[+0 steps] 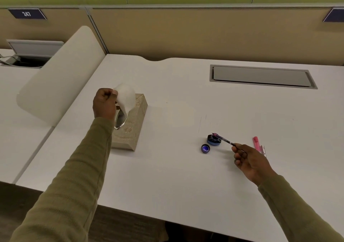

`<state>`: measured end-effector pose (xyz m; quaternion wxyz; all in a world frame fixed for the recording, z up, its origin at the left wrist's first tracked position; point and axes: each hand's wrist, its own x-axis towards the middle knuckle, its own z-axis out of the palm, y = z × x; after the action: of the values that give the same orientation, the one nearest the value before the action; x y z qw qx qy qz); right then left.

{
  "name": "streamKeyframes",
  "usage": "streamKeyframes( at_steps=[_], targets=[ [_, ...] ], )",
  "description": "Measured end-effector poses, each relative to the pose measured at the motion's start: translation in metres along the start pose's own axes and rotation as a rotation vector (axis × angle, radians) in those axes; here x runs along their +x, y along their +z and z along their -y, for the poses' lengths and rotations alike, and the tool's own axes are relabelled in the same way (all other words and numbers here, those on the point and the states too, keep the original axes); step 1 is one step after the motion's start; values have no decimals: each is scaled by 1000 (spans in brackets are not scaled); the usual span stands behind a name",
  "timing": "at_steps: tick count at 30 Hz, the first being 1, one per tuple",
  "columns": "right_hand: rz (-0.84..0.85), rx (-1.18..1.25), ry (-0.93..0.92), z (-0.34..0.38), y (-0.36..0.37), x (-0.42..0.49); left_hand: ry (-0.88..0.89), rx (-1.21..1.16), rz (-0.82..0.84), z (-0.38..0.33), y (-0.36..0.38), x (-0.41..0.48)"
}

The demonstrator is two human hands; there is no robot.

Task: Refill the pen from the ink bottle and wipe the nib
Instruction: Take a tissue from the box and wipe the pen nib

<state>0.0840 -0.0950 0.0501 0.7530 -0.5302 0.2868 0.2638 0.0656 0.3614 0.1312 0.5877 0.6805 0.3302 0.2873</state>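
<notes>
The left hand (104, 103) has its grip pinched tight on a white tissue (126, 97) sticking up from the tissue box (130, 128). The right hand (250, 160) has its grip closed on a pen (223, 139), whose tip is over the open ink bottle (214, 140). The bottle cap (205, 148) lies at 7 o'clock from the bottle on the white worktop (176, 176). A pink pen (257, 145) lies at 3 o'clock.

A pink highlighter (256, 143) lies at right on the white counter (167, 176). A grey hatch (260, 76) sits upper right; sign "247" (27, 14) upper left.
</notes>
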Motion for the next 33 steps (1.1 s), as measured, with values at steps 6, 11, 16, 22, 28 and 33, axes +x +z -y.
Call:
streamKeyframes(
  at_steps=[6, 11, 16, 22, 28, 33],
  targets=[
    [17, 27, -6, 0, -1, 0, -312, -363, 127, -1, 29, -33],
    [29, 63, -4, -1, -3, -4, -413, -289, 265, 22, 67, -86],
    [52, 121, 7, -2, -2, -9, -519, -214, 394, 48, 100, -144],
    [88, 157, 8, -5, 2, -15, -619, -240, 455, 50, 140, -193],
    [112, 107, -57, -13, 7, -18, -727, -395, 463, 40, 157, -212],
    [73, -20, -198, -17, 7, -21, -819, -590, 484, 37, 158, -218]
  ],
)
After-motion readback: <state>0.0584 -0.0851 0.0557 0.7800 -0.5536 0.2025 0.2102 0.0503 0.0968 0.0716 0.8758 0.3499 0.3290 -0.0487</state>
